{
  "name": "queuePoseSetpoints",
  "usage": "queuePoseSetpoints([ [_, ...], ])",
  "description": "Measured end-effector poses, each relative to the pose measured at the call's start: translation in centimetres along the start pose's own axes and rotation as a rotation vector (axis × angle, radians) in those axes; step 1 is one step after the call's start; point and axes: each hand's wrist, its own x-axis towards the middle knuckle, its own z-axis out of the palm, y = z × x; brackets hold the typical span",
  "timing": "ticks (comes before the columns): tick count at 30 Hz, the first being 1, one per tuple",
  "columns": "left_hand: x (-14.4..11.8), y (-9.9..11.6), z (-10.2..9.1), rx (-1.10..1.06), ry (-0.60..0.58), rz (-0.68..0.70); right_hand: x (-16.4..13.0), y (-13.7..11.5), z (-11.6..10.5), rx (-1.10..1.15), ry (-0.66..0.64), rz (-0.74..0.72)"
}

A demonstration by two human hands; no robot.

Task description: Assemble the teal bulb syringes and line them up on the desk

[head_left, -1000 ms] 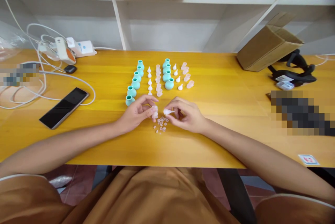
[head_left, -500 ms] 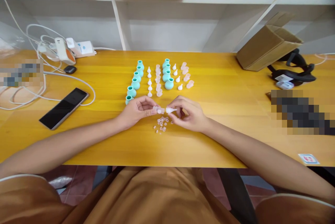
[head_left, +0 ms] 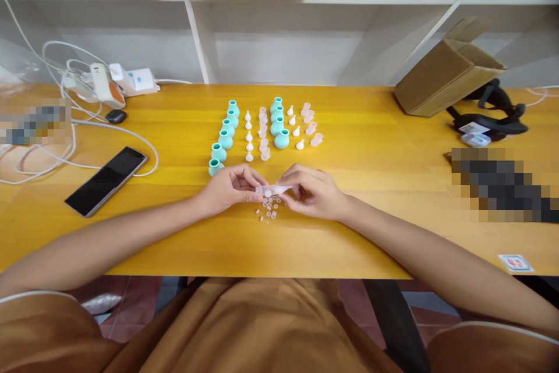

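My left hand is closed on a translucent plastic connector, pinched between thumb and fingers. My right hand grips a white pointed nozzle, its wide end now against the connector; the fingers partly hide it. Below the hands lies a loose cluster of small clear rings. Beyond them stand two columns of turquoise rubber bulbs, each beside a column of white nozzles and one of pale pink translucent connectors.
A smartphone lies at the left, near a black earbud-like case, white cables and chargers. An open cardboard box and a black strapped device are at the right. White shelving backs the table.
The white nozzle has moved left and met the connector; a gap showed between them before. Both pieces sit slightly lower, over the small rings.
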Motion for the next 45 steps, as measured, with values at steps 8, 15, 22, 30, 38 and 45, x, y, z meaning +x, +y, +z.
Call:
queuePoseSetpoints([
  [8,-0.16,0.12,0.05,0.020,-0.036,0.028,-0.15,0.07,-0.09,-0.007,-0.053,-0.038],
  [15,-0.31,0.13,0.02,0.031,-0.035,0.011,-0.17,-0.07,-0.18,0.029,-0.054,-0.025],
  [22,-0.46,0.18,0.10,0.022,-0.023,-0.018,-0.18,-0.14,-0.14,0.048,-0.049,-0.026],
  [30,-0.52,0.25,0.11,0.008,-0.012,-0.051,-0.20,-0.48,-0.16,0.089,-0.068,0.012],
  [38,-0.49,0.20,0.09,0.024,0.003,-0.063,-0.31,-0.46,0.00,0.106,-0.082,0.031],
  [45,-0.63,0.19,0.19,0.034,0.012,-0.061,-0.20,-0.67,0.11,0.114,-0.108,0.034],
])
